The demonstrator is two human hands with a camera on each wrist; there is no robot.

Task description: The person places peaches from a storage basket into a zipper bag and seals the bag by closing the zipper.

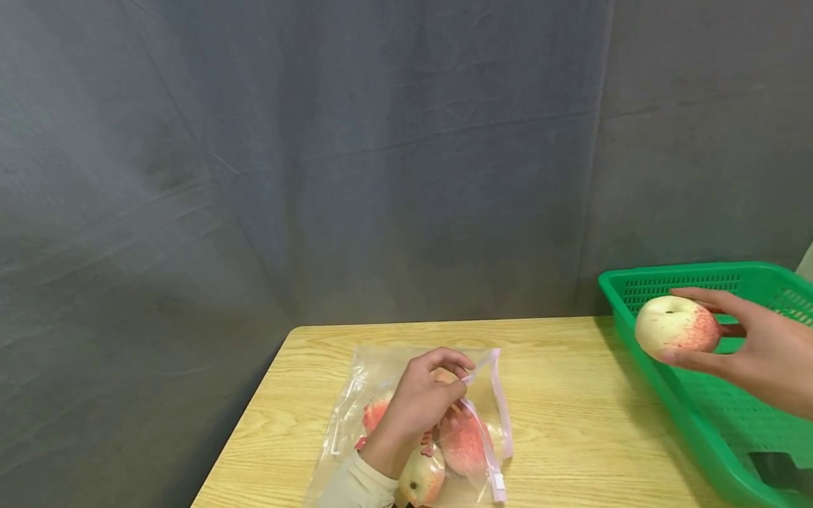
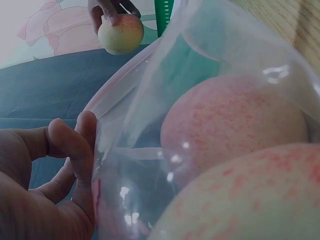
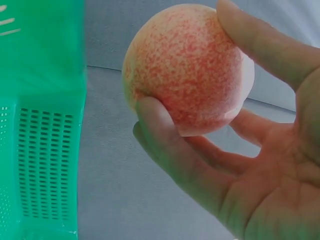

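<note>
A yellow-and-red peach is held between the thumb and fingers of my right hand, raised over the near-left rim of the green basket. In the right wrist view the peach shows its red-speckled side. On the table lies a clear zip bag with a pink zip edge, holding several peaches. My left hand pinches the bag's zip edge, and the mouth stands partly parted. Seen from the left wrist, two peaches sit close behind the clear plastic.
The green perforated basket stands along the table's right side, with a dark object at its near end. Wood-grain tabletop lies between bag and basket. A grey cloth hangs behind the table.
</note>
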